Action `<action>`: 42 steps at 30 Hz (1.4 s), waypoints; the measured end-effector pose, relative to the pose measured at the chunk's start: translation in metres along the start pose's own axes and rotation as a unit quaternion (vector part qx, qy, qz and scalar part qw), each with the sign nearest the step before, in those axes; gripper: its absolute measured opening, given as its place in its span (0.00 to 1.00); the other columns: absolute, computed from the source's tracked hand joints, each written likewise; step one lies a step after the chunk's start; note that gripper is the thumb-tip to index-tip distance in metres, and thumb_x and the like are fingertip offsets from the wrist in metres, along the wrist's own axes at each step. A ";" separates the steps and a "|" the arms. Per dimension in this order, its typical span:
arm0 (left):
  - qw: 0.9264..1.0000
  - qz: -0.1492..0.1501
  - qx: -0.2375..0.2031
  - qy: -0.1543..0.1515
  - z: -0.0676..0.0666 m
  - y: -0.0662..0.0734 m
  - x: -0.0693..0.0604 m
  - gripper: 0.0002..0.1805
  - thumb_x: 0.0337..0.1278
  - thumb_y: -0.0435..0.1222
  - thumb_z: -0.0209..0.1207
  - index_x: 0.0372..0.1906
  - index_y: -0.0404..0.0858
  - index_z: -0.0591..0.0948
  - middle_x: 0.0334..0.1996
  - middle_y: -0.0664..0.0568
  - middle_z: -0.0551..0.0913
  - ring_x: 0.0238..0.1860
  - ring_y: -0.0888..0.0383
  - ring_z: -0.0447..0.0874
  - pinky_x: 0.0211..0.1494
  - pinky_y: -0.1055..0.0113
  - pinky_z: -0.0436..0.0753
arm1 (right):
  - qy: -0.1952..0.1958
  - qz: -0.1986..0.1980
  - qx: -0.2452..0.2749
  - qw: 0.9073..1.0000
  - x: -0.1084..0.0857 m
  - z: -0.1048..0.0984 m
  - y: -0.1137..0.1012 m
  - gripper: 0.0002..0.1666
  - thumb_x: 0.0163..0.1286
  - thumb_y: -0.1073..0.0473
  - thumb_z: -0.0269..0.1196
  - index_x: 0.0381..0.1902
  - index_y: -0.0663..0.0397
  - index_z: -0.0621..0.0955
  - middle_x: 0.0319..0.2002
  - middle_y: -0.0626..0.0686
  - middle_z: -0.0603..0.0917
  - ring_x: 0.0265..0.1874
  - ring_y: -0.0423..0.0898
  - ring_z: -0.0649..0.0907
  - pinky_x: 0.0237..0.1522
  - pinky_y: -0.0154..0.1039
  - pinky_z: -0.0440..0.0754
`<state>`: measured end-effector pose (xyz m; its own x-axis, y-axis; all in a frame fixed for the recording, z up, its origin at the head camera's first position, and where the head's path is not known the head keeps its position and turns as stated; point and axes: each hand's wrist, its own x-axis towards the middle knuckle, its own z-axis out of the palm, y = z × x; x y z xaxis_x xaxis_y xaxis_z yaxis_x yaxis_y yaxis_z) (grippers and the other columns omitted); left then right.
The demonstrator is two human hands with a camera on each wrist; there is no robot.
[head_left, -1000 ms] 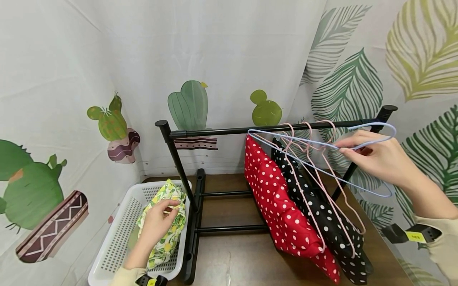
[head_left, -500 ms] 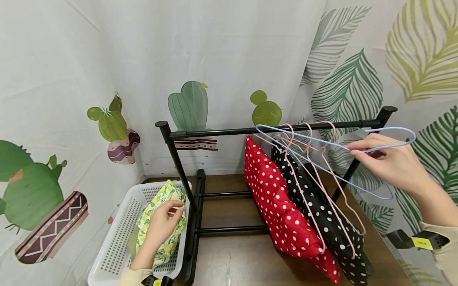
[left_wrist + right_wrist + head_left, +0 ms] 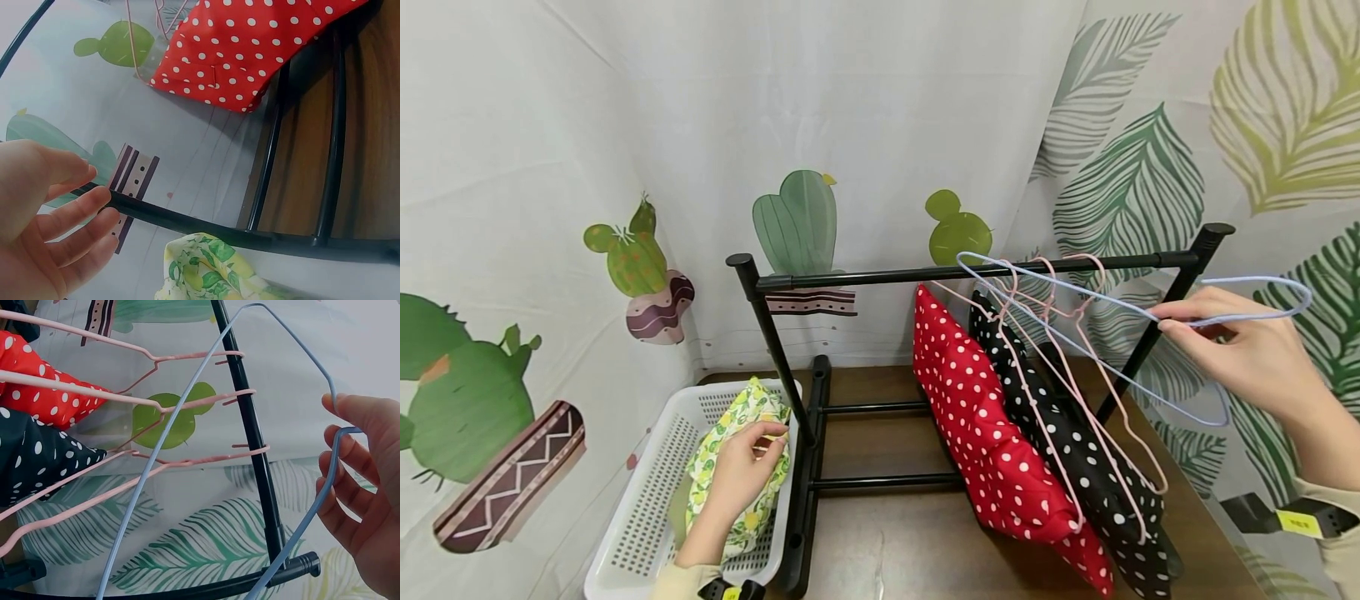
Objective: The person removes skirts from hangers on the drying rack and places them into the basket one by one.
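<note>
On my head view now, high up, looking forward and down over the black clothes rack [image 3: 865, 277] and the worktop [image 3: 850, 525]. Across to my left wrist view: right up by the left hand [image 3: 37, 250], tipped sideways, facing the red polka-dot cloth [image 3: 237, 50]. And my right wrist view, close by the right hand [image 3: 384, 506], also turned, faces the pink hangers [image 3: 81, 390]; all three share the red polka-dot cloth.

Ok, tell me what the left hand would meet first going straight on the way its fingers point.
Probably the left rack post: in the head view, the left hand points toward it, though the depth between them is unclear.
</note>
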<state>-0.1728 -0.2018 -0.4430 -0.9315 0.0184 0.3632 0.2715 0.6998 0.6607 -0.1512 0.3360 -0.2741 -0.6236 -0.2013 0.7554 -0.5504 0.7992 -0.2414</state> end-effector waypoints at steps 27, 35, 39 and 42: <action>1.000 -0.008 -0.022 -0.004 0.007 -0.004 -0.003 0.08 0.53 0.30 0.60 0.40 0.39 0.83 0.39 0.52 0.83 0.34 0.59 0.81 0.33 0.71 0.80 | 0.091 0.034 0.067 0.993 -0.037 0.004 0.022 0.09 0.53 0.77 0.62 0.34 0.71 0.83 0.31 0.31 0.77 0.23 0.28 0.70 0.28 0.15 0.67; 1.000 -0.020 -0.021 -0.007 0.006 -0.001 -0.004 0.08 0.53 0.30 0.60 0.39 0.40 0.83 0.39 0.52 0.83 0.34 0.59 0.81 0.34 0.71 0.80 | 0.121 0.053 0.089 0.987 -0.047 0.003 0.027 0.08 0.54 0.78 0.62 0.34 0.76 0.81 0.32 0.31 0.77 0.24 0.28 0.69 0.28 0.16 0.66; 1.000 -0.017 -0.024 -0.003 0.007 -0.003 -0.004 0.08 0.53 0.30 0.60 0.38 0.43 0.83 0.38 0.53 0.84 0.33 0.59 0.81 0.34 0.71 0.80 | 0.130 0.078 0.086 0.985 -0.053 0.003 0.030 0.10 0.54 0.79 0.60 0.36 0.78 0.80 0.33 0.30 0.76 0.24 0.27 0.69 0.28 0.14 0.66; 0.999 -0.014 -0.028 -0.001 0.009 -0.005 -0.004 0.08 0.53 0.30 0.60 0.38 0.43 0.83 0.36 0.54 0.84 0.33 0.59 0.81 0.33 0.71 0.80 | 0.136 0.101 0.080 0.982 -0.057 0.002 0.033 0.12 0.54 0.80 0.60 0.37 0.74 0.82 0.33 0.29 0.76 0.24 0.26 0.69 0.28 0.13 0.66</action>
<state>-0.1727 -0.1991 -0.4532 -0.9396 0.0009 0.3423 0.2582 0.6583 0.7070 -0.1347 0.3727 -0.3266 -0.5699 0.1273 0.8118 -0.5243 0.7043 -0.4785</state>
